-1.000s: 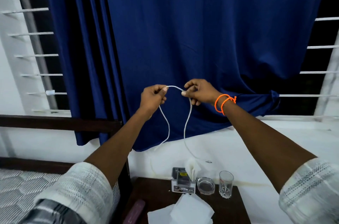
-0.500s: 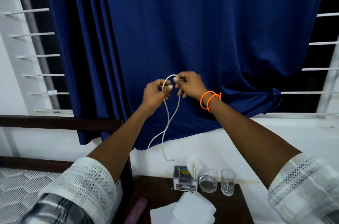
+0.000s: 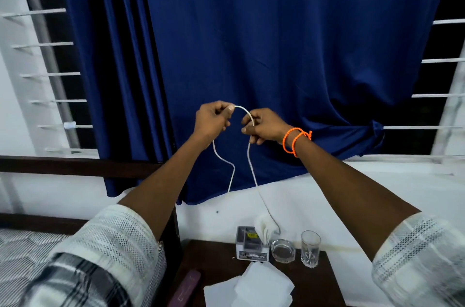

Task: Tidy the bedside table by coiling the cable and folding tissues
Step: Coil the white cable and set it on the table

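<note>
Both my hands are raised in front of the blue curtain, holding a thin white cable [image 3: 252,171]. My left hand [image 3: 212,121] pinches one part of it between thumb and fingers. My right hand [image 3: 263,128], with orange bands on the wrist, grips it a short way along. A small arch of cable joins the two hands. Two strands hang down from them, the right one reaching toward the table. Loose white tissues [image 3: 254,286] lie on the dark wooden bedside table [image 3: 221,264] below.
On the table stand a grey tissue holder [image 3: 249,246], a glass ashtray [image 3: 283,254] and a drinking glass [image 3: 310,249]. A maroon flat object [image 3: 185,290] lies at the table's left edge. The bed [image 3: 22,251] is at left, the barred window behind the curtain [image 3: 276,55].
My hands have moved apart again after coming together, and the cable arch between them has widened. The hanging strands have shifted, the right one now trailing down to the table.
</note>
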Demonstrator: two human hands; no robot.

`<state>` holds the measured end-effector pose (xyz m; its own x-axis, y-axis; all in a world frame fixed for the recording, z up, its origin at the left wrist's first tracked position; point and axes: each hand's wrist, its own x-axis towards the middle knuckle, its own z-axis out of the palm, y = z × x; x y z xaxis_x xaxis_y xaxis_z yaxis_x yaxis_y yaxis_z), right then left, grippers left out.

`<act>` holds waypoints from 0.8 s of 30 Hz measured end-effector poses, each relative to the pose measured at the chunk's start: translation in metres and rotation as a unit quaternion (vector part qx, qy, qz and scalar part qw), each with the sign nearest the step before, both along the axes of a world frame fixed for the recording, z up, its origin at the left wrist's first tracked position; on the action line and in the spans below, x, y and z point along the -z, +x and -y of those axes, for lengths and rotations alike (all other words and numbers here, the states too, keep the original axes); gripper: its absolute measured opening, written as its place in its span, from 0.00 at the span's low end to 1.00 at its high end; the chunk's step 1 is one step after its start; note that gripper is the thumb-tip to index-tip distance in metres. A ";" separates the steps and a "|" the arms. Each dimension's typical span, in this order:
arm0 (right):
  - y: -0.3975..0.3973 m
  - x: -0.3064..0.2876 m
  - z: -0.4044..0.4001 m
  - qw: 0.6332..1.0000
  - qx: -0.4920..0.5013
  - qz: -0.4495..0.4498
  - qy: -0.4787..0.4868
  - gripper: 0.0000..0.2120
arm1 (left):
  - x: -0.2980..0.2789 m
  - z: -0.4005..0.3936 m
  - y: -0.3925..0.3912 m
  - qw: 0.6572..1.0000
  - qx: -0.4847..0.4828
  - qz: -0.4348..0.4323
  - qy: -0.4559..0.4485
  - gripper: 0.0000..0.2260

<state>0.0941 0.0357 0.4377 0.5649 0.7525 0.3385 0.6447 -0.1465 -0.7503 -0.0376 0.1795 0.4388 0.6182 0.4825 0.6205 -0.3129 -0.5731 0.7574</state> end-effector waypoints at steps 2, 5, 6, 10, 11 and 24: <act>-0.006 -0.003 -0.003 1.000 -0.010 0.006 0.024 0.09 | -0.004 0.003 0.001 1.000 -0.012 0.000 0.027 0.06; -0.013 -0.010 -0.004 0.996 0.016 0.065 0.066 0.15 | -0.006 0.000 0.001 0.999 -0.025 -0.007 0.045 0.06; -0.014 -0.014 -0.003 0.992 0.030 0.095 0.080 0.15 | -0.006 -0.001 0.000 0.999 -0.026 -0.010 0.047 0.06; -0.016 -0.025 -0.003 0.978 0.050 0.192 0.064 0.16 | -0.007 -0.005 -0.005 0.998 -0.018 -0.023 0.053 0.07; -0.017 -0.027 -0.003 0.978 0.048 0.194 0.055 0.16 | -0.008 -0.005 -0.007 0.998 -0.015 -0.024 0.054 0.07; 0.000 -0.028 0.009 0.969 0.163 0.089 0.161 0.16 | 0.027 -0.008 -0.011 0.981 0.090 -0.164 -0.044 0.08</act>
<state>0.0945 0.0265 0.4661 0.6660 0.3829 0.6401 0.7270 -0.1413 -0.6719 -0.0488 0.1876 0.4115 0.8582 0.3895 0.3342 -0.1337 -0.4590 0.8783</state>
